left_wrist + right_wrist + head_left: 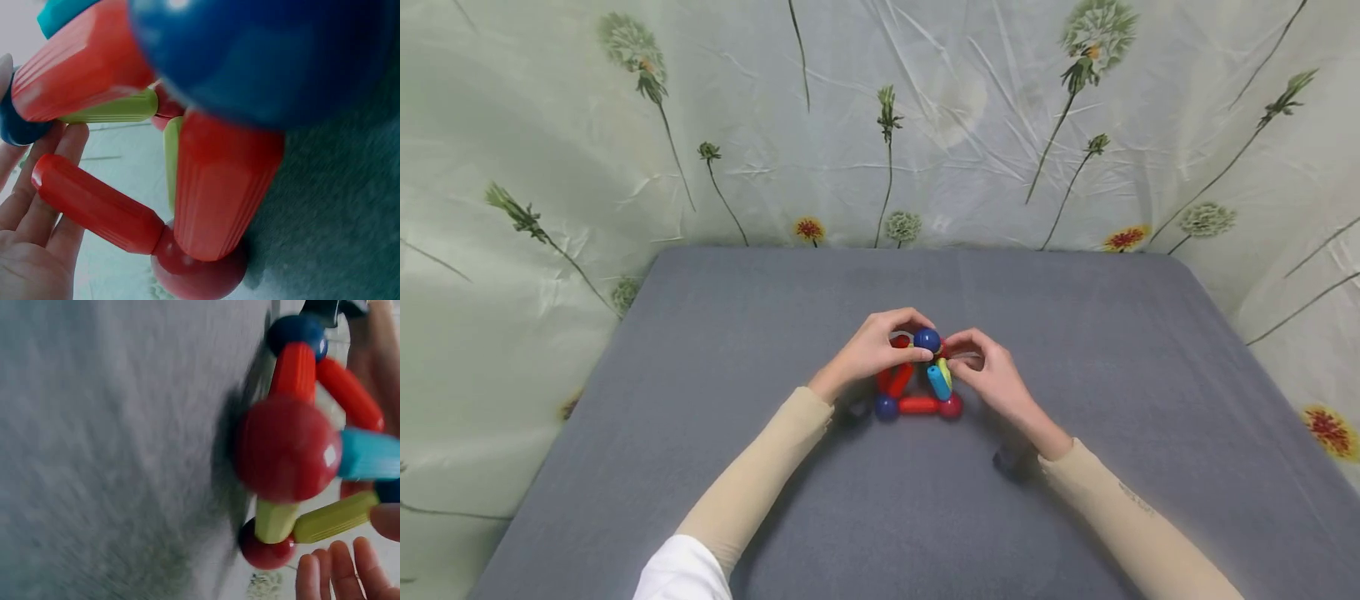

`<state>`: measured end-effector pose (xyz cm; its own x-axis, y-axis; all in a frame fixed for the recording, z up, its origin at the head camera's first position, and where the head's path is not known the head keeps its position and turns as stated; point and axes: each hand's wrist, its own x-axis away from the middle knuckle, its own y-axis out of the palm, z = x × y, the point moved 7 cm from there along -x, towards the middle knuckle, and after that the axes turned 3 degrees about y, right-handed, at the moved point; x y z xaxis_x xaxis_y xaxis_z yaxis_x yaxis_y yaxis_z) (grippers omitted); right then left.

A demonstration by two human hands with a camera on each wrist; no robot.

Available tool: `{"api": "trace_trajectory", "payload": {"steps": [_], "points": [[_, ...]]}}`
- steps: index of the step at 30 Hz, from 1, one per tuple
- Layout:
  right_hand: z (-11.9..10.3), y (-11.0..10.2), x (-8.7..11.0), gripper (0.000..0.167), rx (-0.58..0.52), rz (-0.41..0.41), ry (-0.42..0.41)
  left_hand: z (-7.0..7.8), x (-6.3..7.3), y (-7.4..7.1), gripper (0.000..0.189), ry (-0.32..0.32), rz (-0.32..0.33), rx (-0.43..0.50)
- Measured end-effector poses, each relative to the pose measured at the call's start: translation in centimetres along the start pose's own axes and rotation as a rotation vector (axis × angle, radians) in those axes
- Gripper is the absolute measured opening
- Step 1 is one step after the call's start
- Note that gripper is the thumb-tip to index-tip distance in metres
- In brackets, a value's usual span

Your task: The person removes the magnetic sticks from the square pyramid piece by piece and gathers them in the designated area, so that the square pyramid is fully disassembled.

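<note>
Red rods (901, 381) are partly hidden by the left hand (878, 340), pinching a blue ball (927, 340); the right hand (992, 368) curves, its hold unclear.

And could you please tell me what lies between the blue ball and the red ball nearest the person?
A red rod runs between that blue ball and that red ball in the head view.

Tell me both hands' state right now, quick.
Left hand: holding the top blue ball.
Right hand: at a yellow-green rod; grip cannot be told.
</note>
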<state>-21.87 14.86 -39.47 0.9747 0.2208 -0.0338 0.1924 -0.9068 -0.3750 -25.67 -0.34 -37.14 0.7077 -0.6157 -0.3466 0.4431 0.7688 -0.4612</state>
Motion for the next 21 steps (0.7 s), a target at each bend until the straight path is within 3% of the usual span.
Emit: {"api": "trace_trajectory", "payload": {"steps": [4, 8, 14, 17, 21], "points": [[-0.1, 0.2, -0.9, 0.033, 0.064, -0.005, -0.076, 0.2, 0.2, 0.3, 0.029, 0.010, -0.003, 0.024], [-0.2, 0.4, -1.0, 0.026, 0.124, -0.003, -0.104, 0.1, 0.4, 0.5, 0.025, 0.002, 0.000, 0.049], [-0.6, 0.4, -0.8, 0.023, 0.145, -0.011, -0.131, -0.7, 0.5, -0.3, 0.027, -0.041, 0.075, 0.111], [-0.3, 0.2, -1.0, 0.024, 0.116, -0.015, -0.109, -1.7, 0.3, -1.7, 0.032, -0.118, 0.152, 0.108], [0.6, -0.1, -1.4, 0.030, 0.062, -0.062, -0.029, -4.3, -0.1, -4.0, 0.036, -0.292, 0.244, 0.119]]}}
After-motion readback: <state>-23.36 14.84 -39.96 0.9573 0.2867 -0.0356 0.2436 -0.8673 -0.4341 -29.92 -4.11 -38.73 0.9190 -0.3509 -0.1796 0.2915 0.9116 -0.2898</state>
